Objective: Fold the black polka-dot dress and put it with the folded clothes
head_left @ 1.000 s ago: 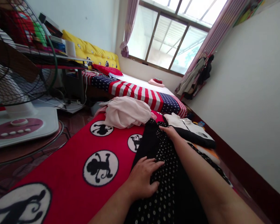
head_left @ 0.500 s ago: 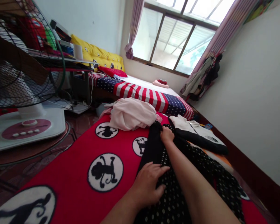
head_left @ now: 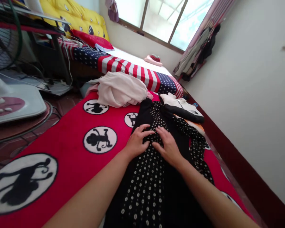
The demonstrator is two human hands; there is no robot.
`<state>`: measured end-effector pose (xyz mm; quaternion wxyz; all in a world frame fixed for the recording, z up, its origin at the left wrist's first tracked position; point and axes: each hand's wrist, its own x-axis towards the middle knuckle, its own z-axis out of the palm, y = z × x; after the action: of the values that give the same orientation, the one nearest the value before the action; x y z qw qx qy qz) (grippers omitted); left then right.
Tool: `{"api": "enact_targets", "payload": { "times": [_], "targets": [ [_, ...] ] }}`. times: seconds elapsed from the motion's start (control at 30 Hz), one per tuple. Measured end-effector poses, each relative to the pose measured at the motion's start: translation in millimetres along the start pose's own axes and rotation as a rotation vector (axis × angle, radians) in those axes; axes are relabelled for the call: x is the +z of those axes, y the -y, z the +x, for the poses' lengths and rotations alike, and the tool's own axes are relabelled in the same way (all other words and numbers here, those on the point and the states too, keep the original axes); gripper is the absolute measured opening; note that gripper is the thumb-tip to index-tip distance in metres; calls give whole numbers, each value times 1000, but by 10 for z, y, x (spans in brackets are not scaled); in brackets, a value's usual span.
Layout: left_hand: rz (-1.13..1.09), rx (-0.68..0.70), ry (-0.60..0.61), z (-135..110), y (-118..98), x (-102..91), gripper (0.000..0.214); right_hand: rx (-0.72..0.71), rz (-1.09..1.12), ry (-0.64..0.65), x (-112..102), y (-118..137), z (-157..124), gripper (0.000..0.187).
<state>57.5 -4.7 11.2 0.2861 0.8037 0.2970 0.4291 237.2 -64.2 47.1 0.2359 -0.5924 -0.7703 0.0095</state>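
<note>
A long black dress with a patterned front panel of pale dots lies spread on a red blanket printed with monkey figures. My left hand rests on the dress's upper part, fingers spread. Close beside it, my right hand lies on the same part, fingers also apart. Neither hand grips the cloth. A dotted sleeve stretches out to the right of the dress. Past its top end sits a heaped white cloth.
A folded white-and-black jacket lies on the right on other clothing. At left a fan base stands on a round stool. Behind is a bed with a striped, starred cover. A wall runs along the right.
My right hand has let go of the dress's top end and come back beside my left hand. The dotted panel now lies flatter, the sleeve further right. The view has tilted down.
</note>
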Motion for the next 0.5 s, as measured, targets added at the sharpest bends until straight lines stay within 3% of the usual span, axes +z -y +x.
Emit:
{"api": "enact_targets", "payload": {
  "times": [0.03,0.1,0.2,0.27,0.37,0.43,0.5],
  "targets": [
    [31,39,38,-5,-2,-6,49,-10,4,114,-43,34,-186,52],
    [94,86,144,-15,-10,-10,47,60,5,152,-172,-35,-474,41],
    [170,74,228,-24,-16,2,41,308,-74,-132,-452,-443,-762,36],
    [184,65,223,-26,-11,16,40,502,-226,-246,-622,-787,-930,49],
    [156,65,198,-27,11,30,38,774,-327,-148,-738,-1142,-1172,57],
    [112,58,173,-30,24,31,36,809,-275,-112,-750,-1212,-1283,41],
    [45,29,137,-32,28,25,32,786,-172,-193,-793,-1193,-1305,24]
  ]
}}
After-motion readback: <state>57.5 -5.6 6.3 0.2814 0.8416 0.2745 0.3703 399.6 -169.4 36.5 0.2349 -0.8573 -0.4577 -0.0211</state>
